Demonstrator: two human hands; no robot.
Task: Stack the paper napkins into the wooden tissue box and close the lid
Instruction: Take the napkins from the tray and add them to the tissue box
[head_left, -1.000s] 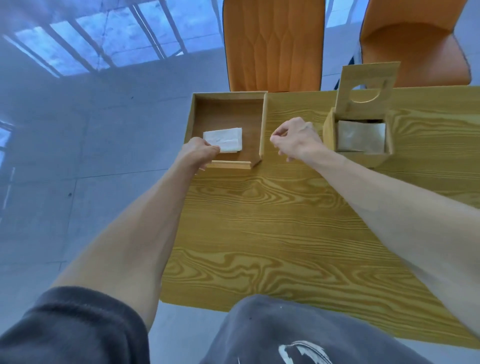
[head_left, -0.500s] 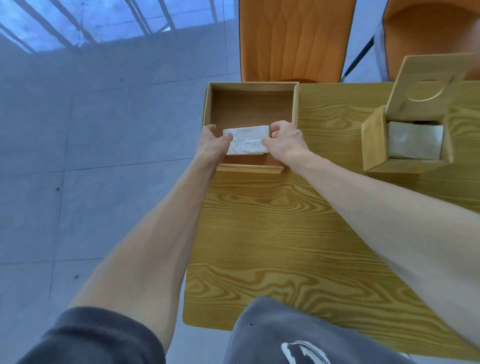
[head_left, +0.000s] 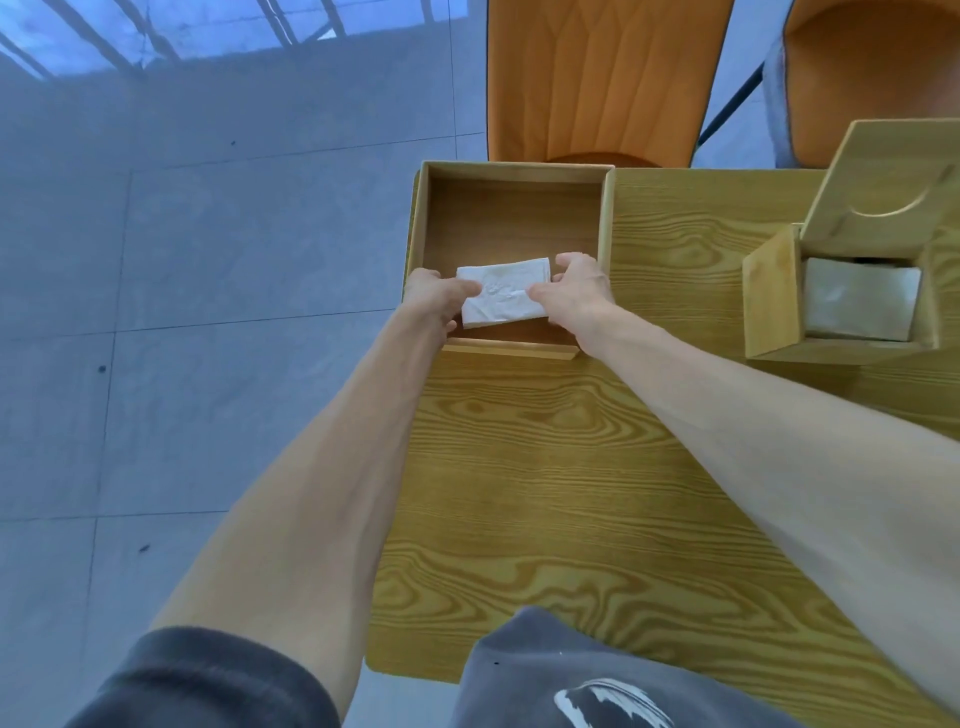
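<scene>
I can read no writing anywhere (only a white mark on the grey clothing (head_left: 608, 701), bottom of frame). My left hand (head_left: 434, 301) and right hand (head_left: 576, 296) pinch the napkins (head_left: 503, 296) between them inside the tray (head_left: 511, 174), centre frame; the box (head_left: 774, 306) stands open at right.

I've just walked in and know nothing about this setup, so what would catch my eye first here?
Two bare arms reach up the middle, with the left hand and right hand gripping the ends of a white napkin stack inside a shallow wooden tray at the table's far left corner. On the right stands the wooden tissue box, its lid tilted open and napkins already inside. Orange chairs sit beyond the table.
</scene>
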